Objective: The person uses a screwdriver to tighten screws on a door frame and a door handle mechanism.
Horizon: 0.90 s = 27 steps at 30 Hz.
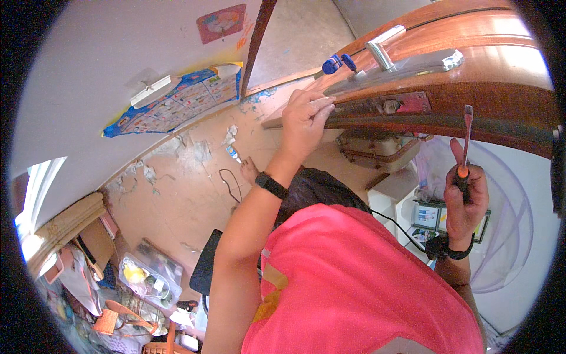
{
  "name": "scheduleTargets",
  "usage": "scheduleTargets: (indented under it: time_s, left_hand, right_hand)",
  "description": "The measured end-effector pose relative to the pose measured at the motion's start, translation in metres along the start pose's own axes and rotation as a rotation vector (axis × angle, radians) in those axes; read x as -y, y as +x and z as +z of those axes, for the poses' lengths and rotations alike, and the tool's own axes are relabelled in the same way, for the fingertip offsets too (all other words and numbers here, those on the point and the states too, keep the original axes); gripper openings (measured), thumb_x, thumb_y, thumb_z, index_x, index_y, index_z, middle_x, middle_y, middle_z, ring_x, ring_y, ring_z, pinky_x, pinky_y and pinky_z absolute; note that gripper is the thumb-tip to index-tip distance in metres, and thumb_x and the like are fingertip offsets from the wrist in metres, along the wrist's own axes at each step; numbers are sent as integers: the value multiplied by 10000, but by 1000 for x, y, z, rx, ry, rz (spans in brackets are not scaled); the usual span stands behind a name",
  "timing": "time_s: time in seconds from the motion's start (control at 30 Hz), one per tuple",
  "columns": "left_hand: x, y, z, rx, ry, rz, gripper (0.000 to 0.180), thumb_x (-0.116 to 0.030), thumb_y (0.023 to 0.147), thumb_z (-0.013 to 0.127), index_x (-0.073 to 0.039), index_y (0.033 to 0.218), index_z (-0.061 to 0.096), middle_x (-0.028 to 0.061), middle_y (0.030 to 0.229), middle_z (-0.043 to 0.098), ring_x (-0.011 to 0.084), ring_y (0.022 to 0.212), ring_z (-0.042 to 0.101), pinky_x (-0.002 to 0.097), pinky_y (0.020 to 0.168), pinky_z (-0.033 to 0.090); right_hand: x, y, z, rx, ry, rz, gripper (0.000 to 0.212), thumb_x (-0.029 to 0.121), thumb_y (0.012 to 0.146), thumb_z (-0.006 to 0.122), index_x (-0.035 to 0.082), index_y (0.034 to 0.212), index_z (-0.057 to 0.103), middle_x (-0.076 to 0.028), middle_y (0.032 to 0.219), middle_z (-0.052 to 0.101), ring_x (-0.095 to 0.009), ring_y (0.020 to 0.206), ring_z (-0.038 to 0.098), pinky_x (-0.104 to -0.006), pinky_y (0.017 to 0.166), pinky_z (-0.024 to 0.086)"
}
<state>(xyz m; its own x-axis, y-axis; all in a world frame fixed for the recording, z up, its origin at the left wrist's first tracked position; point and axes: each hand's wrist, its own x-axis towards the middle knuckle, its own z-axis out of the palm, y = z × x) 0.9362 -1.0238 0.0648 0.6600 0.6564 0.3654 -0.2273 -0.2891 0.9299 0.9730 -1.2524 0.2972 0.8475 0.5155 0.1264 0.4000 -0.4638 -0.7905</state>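
A brown wooden door (501, 68) stands across the upper right, its narrow edge facing me. Set into that edge is a metal lock plate (413, 102). A silver lever handle (382, 52) sits on a long backplate (413, 66), with a blue-headed key (333, 64) at the keyhole. My left hand (305, 115) is at the left end of the lock plate, fingertips pinched together; anything between them is hidden. My right hand (467, 197) is closed around the black-and-orange handle of a screwdriver (468, 133), which points upward, apart from the door, with one finger stretched out.
Paper scraps (201, 151) and a small white-and-blue tube (233, 153) lie on the floor at left. A brown case (377, 147) and picture frames (425, 215) are below the door. A clear plastic box (150, 280) and clutter fill the lower left. A poster (183, 97) hangs on the wall.
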Motion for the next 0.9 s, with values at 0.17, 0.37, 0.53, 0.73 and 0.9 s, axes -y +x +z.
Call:
scheduleTargets:
  time_s: [0.17, 0.37, 0.53, 0.73, 0.9]
  left_hand:
    - [-18, 7, 3, -50, 57, 202, 165, -8, 747, 686, -36, 909, 682, 119, 854, 645, 278, 791, 595, 351, 705, 486]
    - [-22, 4, 8, -66, 136, 344, 202, 22, 716, 680, -20, 906, 628, 130, 852, 635, 299, 753, 578, 381, 664, 473]
    - [-26, 0, 8, -4, 177, 440, 270, 25, 687, 688, -21, 938, 601, 136, 869, 630, 319, 755, 574, 397, 662, 476]
    - [-35, -10, 10, 78, 189, 432, 280, 14, 676, 699, -18, 934, 597, 131, 874, 617, 321, 782, 572, 414, 689, 472]
    - [-42, -12, 10, 104, 237, 514, 251, 45, 670, 680, 41, 891, 561, 129, 811, 556, 294, 737, 534, 410, 629, 420]
  right_hand:
    - [1, 0, -2, 27, 60, 62, 268, 147, 809, 702, 52, 997, 537, -14, 963, 566, -75, 760, 488, -216, 690, 413]
    - [-9, -6, -6, -5, 69, 14, 335, 160, 789, 737, 49, 1031, 534, -48, 1088, 585, -76, 770, 493, -214, 683, 416]
    - [-7, -14, -4, -42, 87, 65, 337, 176, 781, 748, 51, 1019, 544, -40, 1061, 586, -74, 782, 497, -213, 684, 419]
    - [0, -19, 0, -79, 30, 103, 382, 232, 767, 774, 22, 1002, 557, -17, 911, 603, -77, 750, 525, -220, 679, 440]
    - [-4, -27, -6, -102, -49, 100, 395, 237, 756, 783, 14, 998, 565, -23, 880, 610, -88, 747, 540, -229, 684, 445]
